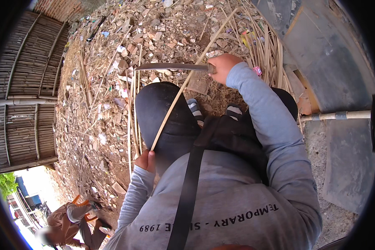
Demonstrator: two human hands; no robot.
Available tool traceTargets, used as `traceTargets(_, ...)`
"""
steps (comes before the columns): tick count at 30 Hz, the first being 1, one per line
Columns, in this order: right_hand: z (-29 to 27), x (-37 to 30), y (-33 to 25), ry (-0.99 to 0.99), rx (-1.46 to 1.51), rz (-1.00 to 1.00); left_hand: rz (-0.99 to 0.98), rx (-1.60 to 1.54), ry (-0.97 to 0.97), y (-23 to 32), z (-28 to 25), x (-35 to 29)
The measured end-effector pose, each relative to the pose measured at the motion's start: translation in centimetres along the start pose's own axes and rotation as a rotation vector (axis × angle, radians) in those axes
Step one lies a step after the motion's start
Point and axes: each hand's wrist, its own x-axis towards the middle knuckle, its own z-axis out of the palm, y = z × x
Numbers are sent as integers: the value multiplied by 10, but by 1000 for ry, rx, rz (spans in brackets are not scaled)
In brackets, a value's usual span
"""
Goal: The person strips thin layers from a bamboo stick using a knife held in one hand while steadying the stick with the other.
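Observation:
My left hand (146, 161) is closed on the lower end of a long, thin bamboo strip (171, 109). The strip slants up and to the right, passing over my left thigh and out above the rubble. My right hand (224, 68) grips the short handle of a machete (166, 66), whose long, slightly curved blade points left. Blade and strip cross near the handle; whether they touch I cannot tell. Both forearms are in grey sleeves, and I sit low with my knees bent.
Bamboo strips (266, 54) lie in a bundle beyond my right hand; more strips (132, 112) lie beside my left knee. Stones and litter cover the ground (108, 83). Bamboo-slat panels (23, 54) stand left, dark sheets (321, 54) right. Another person (64, 223) sits lower left.

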Motion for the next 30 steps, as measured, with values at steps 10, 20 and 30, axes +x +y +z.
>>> traceTargets(10,-3,12,40,191,116,209,-38,-60,-60,-16,1,3)
traceTargets(20,1,6,7,-21,54,-20,-103,-193,-189,-30,-5,5)
traceTargets(30,-11,-2,-23,-80,-78,-83,-48,-165,-151,-19,-16,2)
